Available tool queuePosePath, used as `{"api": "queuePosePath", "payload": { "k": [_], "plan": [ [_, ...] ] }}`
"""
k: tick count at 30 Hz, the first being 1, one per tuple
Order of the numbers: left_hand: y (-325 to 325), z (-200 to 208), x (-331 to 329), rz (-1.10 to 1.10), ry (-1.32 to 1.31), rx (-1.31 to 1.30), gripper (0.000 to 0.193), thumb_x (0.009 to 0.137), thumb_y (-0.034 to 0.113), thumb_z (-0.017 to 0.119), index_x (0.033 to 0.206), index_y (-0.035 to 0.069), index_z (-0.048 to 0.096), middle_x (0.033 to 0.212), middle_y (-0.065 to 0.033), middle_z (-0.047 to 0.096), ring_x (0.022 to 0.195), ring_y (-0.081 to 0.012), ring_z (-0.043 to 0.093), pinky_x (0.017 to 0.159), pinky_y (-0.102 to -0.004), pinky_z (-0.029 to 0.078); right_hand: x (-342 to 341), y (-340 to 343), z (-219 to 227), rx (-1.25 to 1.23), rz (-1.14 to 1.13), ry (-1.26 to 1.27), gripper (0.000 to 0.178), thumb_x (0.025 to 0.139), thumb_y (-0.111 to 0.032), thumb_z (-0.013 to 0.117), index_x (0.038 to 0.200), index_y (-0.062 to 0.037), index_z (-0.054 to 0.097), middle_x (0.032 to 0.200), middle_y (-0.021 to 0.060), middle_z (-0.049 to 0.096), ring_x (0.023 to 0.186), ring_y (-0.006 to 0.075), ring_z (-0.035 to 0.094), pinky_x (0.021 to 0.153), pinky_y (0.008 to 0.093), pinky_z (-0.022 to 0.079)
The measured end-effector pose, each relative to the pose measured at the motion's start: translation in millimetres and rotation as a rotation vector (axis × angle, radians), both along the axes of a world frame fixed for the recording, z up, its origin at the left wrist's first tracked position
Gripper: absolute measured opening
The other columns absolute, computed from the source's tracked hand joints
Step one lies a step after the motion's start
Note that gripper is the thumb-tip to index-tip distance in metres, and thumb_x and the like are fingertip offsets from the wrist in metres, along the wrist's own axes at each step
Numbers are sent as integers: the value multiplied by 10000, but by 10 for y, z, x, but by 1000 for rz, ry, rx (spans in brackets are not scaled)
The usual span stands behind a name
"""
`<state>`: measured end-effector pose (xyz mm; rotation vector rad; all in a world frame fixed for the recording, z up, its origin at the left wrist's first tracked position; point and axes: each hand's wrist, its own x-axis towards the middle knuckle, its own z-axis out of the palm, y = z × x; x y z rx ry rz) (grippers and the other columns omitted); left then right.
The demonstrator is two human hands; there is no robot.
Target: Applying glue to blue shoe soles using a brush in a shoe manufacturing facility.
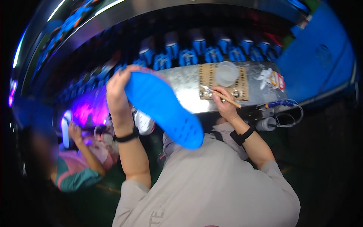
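Note:
My left hand [118,90] is raised and closed on one end of a long blue shoe insole [162,104]. The insole slants down to the right in front of my chest, and small dark marks dot its lower end. Between the fingers of my right hand [225,108] is a brush [232,102] with a wooden handle, its pale bristle end pointing up and left. That tip lies over a printed brown cardboard sheet [206,77] on the bench. On the sheet, just beyond my right hand, stands a translucent white tub [227,73]; its contents are hard to make out.
The metal bench [185,85] runs across ahead. Behind it are rows of blue shoe-like shapes [188,56]. Crumpled white scraps [268,77] lie at right, near a cabled device [278,105]. At left, a co-worker's hand [75,132] holds a pale sole-shaped piece [65,128] beside purple light.

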<state>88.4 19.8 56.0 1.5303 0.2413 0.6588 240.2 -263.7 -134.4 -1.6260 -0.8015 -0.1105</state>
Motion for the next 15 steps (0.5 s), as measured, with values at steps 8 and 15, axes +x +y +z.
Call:
{"api": "queuePosePath", "payload": {
  "k": [8,15],
  "plan": [
    [-1070,-1111,-147,-524,-33,-862,741,961,423,602,1495,-38,376,1382,-289,555,1206,-400,619,1033,-505,510,809,-586,665,-177,-247,93,167,968,-147,643,1025,2,693,792,44,674,751,113,615,682,281,492],
    [-1105,-1289,-147,-789,139,-864,823,919,307,680,1539,-55,277,1429,-328,495,1271,-465,566,1078,-536,472,959,-513,588,-350,-258,29,165,926,-166,666,1002,-25,703,719,70,667,638,133,597,600,303,466]
  ]
}}
